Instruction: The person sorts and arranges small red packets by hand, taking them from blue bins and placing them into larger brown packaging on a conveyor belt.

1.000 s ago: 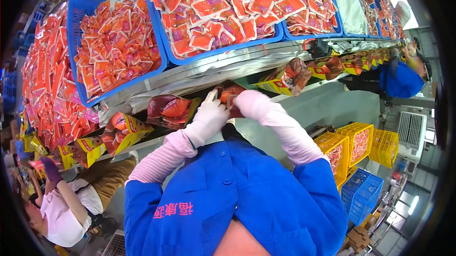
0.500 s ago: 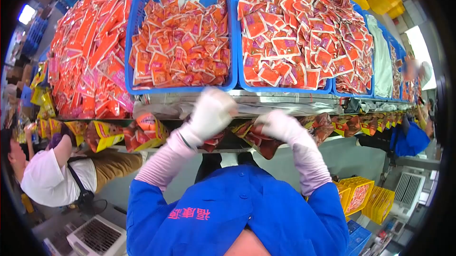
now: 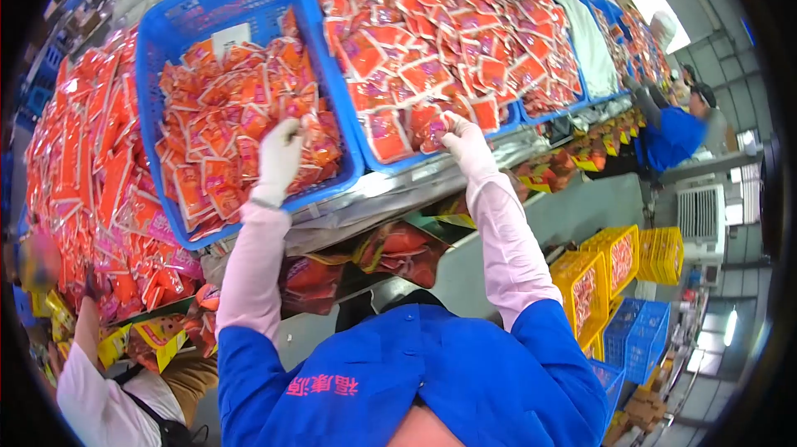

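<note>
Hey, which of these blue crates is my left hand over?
The blue crate with the white slip at its back, under your left hand; your right hand is at the fuller neighbouring crate.

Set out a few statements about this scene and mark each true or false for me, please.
1. The left grip is over the left blue crate. True.
2. The right grip is inside a yellow crate. False: the right grip is at the red packets in the neighbouring blue crate.
3. A white sheet shows at the left crate's far end. True.
4. The person's jacket is green. False: the jacket is blue.
5. Yellow crates stand off to the person's right. True.
</note>
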A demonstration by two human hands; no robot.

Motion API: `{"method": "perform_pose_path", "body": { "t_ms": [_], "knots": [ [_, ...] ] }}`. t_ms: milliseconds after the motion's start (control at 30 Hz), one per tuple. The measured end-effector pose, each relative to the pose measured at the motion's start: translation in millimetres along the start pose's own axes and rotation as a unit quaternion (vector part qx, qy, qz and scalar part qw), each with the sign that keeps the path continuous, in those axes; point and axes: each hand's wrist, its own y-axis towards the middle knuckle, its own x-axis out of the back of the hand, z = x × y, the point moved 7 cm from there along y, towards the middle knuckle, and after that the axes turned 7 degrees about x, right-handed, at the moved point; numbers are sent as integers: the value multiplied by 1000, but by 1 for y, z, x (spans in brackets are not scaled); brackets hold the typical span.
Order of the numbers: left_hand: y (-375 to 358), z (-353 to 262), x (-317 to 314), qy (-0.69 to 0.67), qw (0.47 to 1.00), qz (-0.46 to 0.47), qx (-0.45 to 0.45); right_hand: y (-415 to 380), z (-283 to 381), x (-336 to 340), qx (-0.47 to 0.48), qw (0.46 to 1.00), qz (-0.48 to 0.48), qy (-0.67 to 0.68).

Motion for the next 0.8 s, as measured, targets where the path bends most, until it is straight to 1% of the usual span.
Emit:
{"method": "perform_pose_path", "body": {
  "t_ms": [33, 67, 100, 133, 167, 200, 233, 267, 300, 333, 367, 400, 433, 467, 500, 533, 567, 600, 633, 667, 700, 767, 800],
  "knots": [
    [-11, -19, 0, -78, 997, 12, 1, -16, 16, 3, -51, 992, 13, 117],
    [-24, -41, 1, -155, 987, 30, 7, -27, 27, 17, 7, 993, 3, 121],
    [-42, -71, -15, -238, 966, 96, 40, -48, 38, 27, -37, 988, -18, 149],
    [-62, -101, -44, -316, 933, 157, 74, -66, 60, 25, -70, 983, -23, 169],
    [-79, -124, -70, -236, 964, 124, -17, -84, 84, 23, -103, 976, -29, 189],
    [-99, -179, -88, -122, 970, 138, -161, -93, 88, 16, -91, 981, -14, 169],
    [-115, -201, -117, -72, 959, 107, -252, -102, 92, 8, -78, 986, 1, 150],
    [-127, -214, -151, -65, 953, 130, -266, -123, 119, 1, -74, 976, 88, 183],
    [-137, -224, -166, -60, 948, 115, -291, -126, 115, 25, -77, 989, 32, 124],
    [-144, -233, -176, -69, 948, 134, -279, -128, 113, 52, -81, 995, -17, 63],
    [-149, -236, -181, -79, 950, 155, -259, -136, 111, 81, -80, 989, -53, 108],
    [-154, -237, -185, -88, 951, 174, -238, -135, 97, 94, -81, 994, 4, 68],
    [-164, -228, -195, -11, 940, 182, -289, -133, 92, 102, -77, 995, 62, 27],
    [-179, -218, -203, 104, 918, 199, -328, -137, 77, 99, -114, 989, 86, -30],
    [-189, -192, -216, 194, 901, 220, -320, -136, 79, 77, -47, 963, 199, -178],
    [-201, -168, -228, 281, 876, 243, -308, -135, 70, 53, 91, 912, 285, -281],
    [-203, -168, -225, 297, 885, 186, -306, -137, 30, 32, 133, 839, 375, -370],
    [-204, -167, -226, 319, 876, 180, -313, -139, -17, 15, 96, 703, 443, -548],
    [-205, -171, -223, 301, 885, 164, -315, -140, -73, 0, 53, 607, 486, -627],
    [-209, -176, -220, 283, 894, 144, -317, -143, -78, -16, -25, 550, 538, -638],
    [-214, -177, -223, 308, 882, 149, -325, -144, -180, -16, -68, 597, 507, -618],
    [-223, -178, -221, 314, 883, 143, -319, -145, -191, -42, -163, 664, 481, -548],
    [-225, -174, -218, 310, 888, 136, -312, -148, -172, -50, -145, 640, 506, -560]
  ]
}}
